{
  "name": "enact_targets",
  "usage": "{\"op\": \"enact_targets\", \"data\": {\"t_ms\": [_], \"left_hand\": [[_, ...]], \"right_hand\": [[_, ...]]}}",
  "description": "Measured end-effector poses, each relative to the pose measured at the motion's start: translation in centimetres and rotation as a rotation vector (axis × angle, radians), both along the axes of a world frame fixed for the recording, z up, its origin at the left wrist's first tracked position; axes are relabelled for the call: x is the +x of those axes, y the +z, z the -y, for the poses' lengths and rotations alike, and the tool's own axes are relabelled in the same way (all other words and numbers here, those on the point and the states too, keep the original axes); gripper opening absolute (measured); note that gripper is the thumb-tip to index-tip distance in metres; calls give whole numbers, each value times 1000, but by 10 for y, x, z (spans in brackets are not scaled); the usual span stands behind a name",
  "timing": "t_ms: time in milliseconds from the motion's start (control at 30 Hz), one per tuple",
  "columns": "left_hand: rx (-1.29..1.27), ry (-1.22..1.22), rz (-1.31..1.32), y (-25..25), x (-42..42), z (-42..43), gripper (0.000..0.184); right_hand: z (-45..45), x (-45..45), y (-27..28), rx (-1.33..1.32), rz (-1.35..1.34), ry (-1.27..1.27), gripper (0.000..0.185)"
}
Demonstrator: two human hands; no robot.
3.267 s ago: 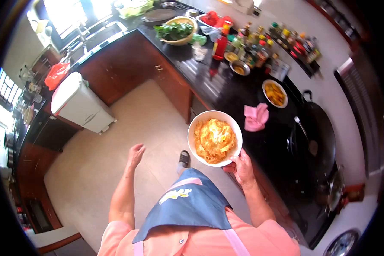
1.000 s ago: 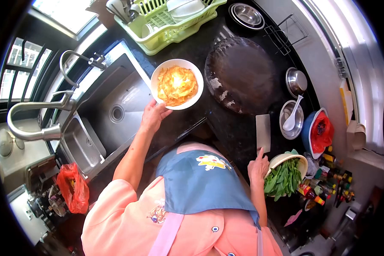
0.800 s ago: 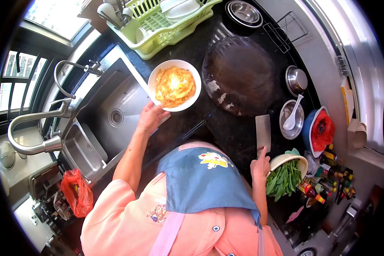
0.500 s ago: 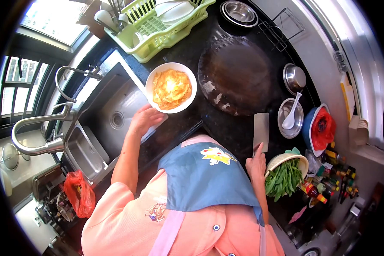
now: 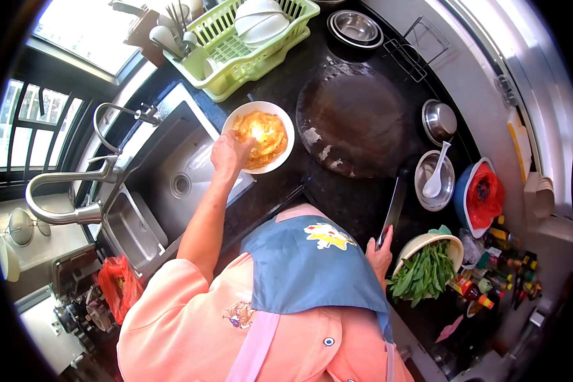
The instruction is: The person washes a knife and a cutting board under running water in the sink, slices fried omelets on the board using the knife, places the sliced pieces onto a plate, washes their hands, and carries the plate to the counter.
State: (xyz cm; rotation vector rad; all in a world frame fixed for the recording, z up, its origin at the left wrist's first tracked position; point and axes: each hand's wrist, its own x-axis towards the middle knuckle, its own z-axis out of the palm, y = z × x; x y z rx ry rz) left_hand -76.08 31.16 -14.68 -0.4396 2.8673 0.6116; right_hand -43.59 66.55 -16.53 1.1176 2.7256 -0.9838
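Note:
A white bowl of orange-yellow cooked food (image 5: 270, 137) rests on the dark counter beside the sink. Over the bowl's left part is my left hand (image 5: 231, 153), fingers bent down at the food; whether they pinch anything is hidden. My right hand (image 5: 380, 256) is closed round the handle of a cleaver (image 5: 395, 207), whose blade is tilted up on edge. Left of the cleaver and farther back lies a round dark chopping board (image 5: 356, 121). Close to my right hand stands a basket of leafy greens (image 5: 424, 267).
A sink (image 5: 184, 162) with a tap (image 5: 63, 197) is at the left. Behind the bowl stands a green dish rack (image 5: 248, 57). Metal bowls (image 5: 439, 121), a bowl with a white spoon (image 5: 433, 178), a red bag in a basin (image 5: 484, 194) and several bottles line the right side.
My left hand has gone from the bowl's rim to above the food. The bowl, earlier carried in my right hand, is now on the counter. My right hand has taken the cleaver and turned its blade.

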Motion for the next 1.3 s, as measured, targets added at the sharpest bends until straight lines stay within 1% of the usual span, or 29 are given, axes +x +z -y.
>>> {"op": "enact_targets", "data": {"t_ms": [133,267,367,467,567,667,767,833,900,967,1000,1067,1100,1133,1167,1233,1300], "left_hand": [[26,51,-18,-4,0,-8,58],[103,122,-15,-7,-4,-6,60],[246,149,-46,-18,-3,-2,60],[309,210,-161,-25,2,-3,61],[397,201,31,-26,-5,2,62],[441,209,-35,-16,0,-6,58],[356,120,-207,-16,4,-17,48],[497,120,-268,-24,5,-25,42],[623,130,-308,-29,3,-26,39],[732,156,-326,-20,1,-27,36],[845,183,-279,-15,2,-26,36],[939,200,-249,-1,-1,-24,35],[990,203,-232,7,-2,-25,35],[1107,200,-214,24,-2,-29,32],[1099,182,-205,30,-6,-30,30],[1163,171,-163,50,-11,-40,29],[1182,119,-88,69,-16,-52,32]], "right_hand": [[10,7,12,-60,-11,-12,70],[15,12,15,-86,-79,-22,69],[14,13,16,-95,-117,-32,68],[9,15,4,-73,-177,-33,69],[8,15,3,-98,-204,-95,69],[8,13,1,-51,-309,-110,69],[8,5,7,19,-385,-89,68],[5,-5,20,-16,-373,-95,67],[2,-13,20,31,-423,-40,67],[-1,-18,21,33,-434,-15,67],[-1,-21,23,12,-419,-18,68],[-2,-25,23,-5,-412,-12,68],[-2,-26,22,4,-422,-5,67],[-3,-27,21,15,-431,-1,67],[-6,-28,20,-16,-423,-2,67],[-9,-33,23,22,-429,52,68],[-10,-39,27,25,-405,69,68]]}}
